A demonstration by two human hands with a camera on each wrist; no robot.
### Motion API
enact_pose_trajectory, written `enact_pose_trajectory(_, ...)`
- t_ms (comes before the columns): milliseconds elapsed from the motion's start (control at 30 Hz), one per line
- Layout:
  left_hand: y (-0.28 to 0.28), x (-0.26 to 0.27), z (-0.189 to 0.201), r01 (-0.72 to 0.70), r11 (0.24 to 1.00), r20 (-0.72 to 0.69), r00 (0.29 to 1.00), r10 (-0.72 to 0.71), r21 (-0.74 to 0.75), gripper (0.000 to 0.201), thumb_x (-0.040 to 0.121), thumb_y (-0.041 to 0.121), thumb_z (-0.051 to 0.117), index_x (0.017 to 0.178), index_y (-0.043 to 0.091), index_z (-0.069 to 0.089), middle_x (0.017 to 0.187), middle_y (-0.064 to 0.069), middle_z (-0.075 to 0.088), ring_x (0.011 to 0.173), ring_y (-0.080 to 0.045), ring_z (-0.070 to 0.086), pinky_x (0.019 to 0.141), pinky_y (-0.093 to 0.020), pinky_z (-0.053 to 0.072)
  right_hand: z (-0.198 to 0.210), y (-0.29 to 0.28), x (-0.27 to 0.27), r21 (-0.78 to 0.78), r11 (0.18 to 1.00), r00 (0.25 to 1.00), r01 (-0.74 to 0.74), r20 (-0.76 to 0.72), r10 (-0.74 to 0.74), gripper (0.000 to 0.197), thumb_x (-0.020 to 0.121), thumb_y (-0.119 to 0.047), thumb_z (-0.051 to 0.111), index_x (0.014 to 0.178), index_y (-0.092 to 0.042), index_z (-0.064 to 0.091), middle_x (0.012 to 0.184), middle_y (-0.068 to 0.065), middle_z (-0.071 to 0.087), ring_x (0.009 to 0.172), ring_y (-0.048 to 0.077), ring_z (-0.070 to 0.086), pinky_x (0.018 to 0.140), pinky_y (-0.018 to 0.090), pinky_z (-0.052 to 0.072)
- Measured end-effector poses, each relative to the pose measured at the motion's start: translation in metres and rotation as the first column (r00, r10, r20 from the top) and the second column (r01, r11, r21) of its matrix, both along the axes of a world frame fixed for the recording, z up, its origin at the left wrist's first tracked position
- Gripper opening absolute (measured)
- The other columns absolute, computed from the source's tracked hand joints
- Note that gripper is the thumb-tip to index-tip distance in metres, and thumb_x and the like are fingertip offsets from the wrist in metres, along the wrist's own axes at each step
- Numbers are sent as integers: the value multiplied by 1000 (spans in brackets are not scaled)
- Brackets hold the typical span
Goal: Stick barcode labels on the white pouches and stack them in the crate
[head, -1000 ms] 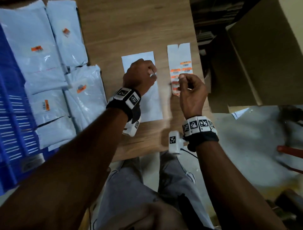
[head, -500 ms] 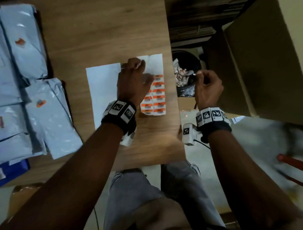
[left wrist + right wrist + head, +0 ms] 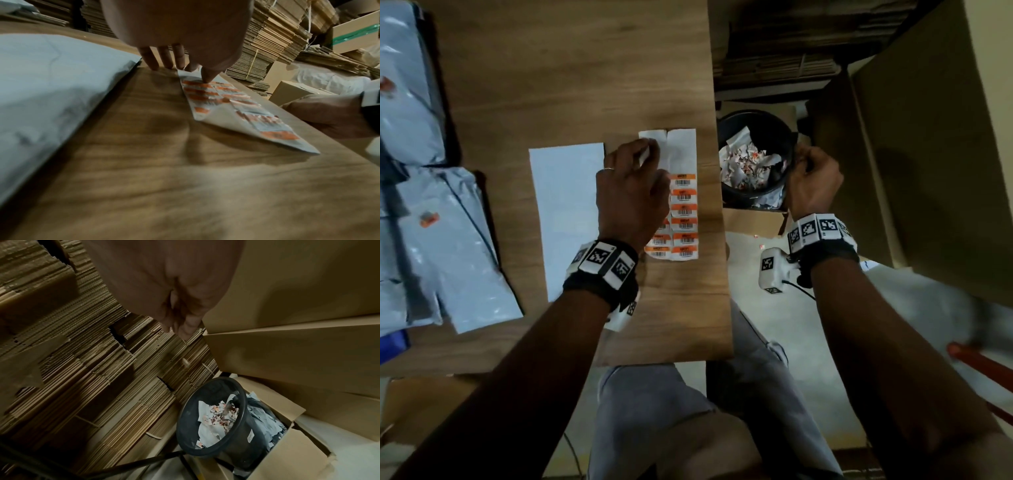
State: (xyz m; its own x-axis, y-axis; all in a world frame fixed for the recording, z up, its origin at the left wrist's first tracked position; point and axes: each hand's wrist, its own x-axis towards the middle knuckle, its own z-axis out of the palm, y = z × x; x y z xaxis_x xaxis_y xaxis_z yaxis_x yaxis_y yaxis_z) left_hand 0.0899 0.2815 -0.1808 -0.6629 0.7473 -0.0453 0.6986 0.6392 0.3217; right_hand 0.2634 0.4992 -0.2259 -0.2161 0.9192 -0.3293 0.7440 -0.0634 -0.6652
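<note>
A label sheet (image 3: 683,219) with orange barcode labels lies near the table's right edge. My left hand (image 3: 633,192) rests on it: the fingers (image 3: 164,56) are straight and the thumb tip presses the label sheet (image 3: 236,104). Left of it a bare white pouch (image 3: 566,219) lies flat, the same white pouch (image 3: 51,81) beside my palm. My right hand (image 3: 811,178) hangs past the table edge above a black bin (image 3: 789,137). Its fingertips (image 3: 185,331) are bunched together, and a small scrap (image 3: 185,361) is in the air below them.
Labelled pouches (image 3: 441,246) lie piled on the table's left side, with a corner of the blue crate (image 3: 392,346) below them. The black bin (image 3: 213,418) holds paper scraps. Large cardboard boxes (image 3: 928,154) stand right of it; flat cardboard stacks (image 3: 72,353) fill the background.
My right hand left the label sheet and went right, over the bin. My left hand shifted from the white pouch onto the sheet. The head view swung right.
</note>
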Motion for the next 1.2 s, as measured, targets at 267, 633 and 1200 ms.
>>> enact_pose_trajectory(267,2,4,-2,-65,998,20,998,64,14,41,101,26,50,137,10,59,141,-11,54,123,-32,54,91,-43,48,7,3,-11,7,1000,997,13,-78,-12,28,96,-9,50,107,-16,75,107,-5,74,102,7,69,99,31,55)
enact_pose_trajectory(633,-9,-15,4,-50,982,112,993,30,182,43,93,19,56,134,20,65,130,-6,65,119,-30,59,96,-42,51,67,-117,-51,155,888,836,-432,-301,459,10,93,-13,65,101,-13,72,98,-3,71,87,5,67,79,17,53)
enact_pose_trajectory(1200,-40,-39,7,214,972,237,953,-187,-93,51,98,40,50,149,34,46,162,3,29,148,-26,21,113,-48,17,52,-160,-68,260,898,923,-354,-55,380,22,90,-22,70,109,-13,77,103,9,69,86,14,67,83,19,51)
